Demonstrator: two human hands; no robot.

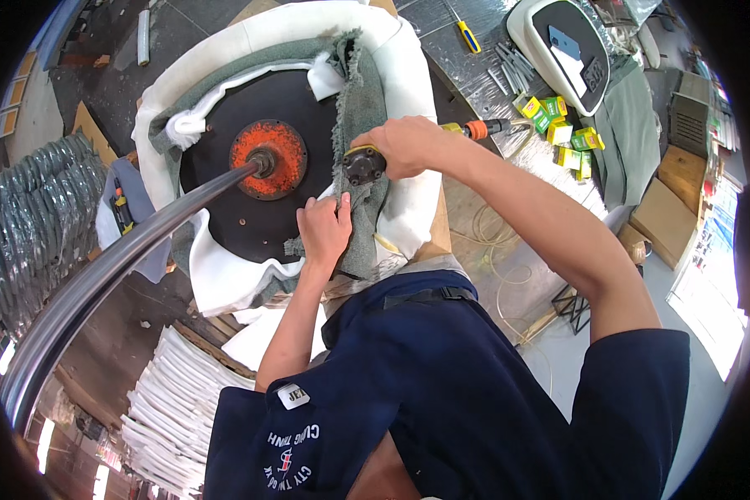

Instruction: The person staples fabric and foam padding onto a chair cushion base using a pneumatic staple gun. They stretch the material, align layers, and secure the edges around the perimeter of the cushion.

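Power tool [364,167] is wrapped up in the right hand [406,147], head right over the green fabric [365,96] inside the white padding [407,87]. Left hand [323,230] is on that fabric just below, can't tell if pinching or only pressing.

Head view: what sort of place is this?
Probably an upholstery workshop, or something close to it. The right hand grips a tool by green fabric lined with white padding, and many matching white pieces are stacked at the lower left.
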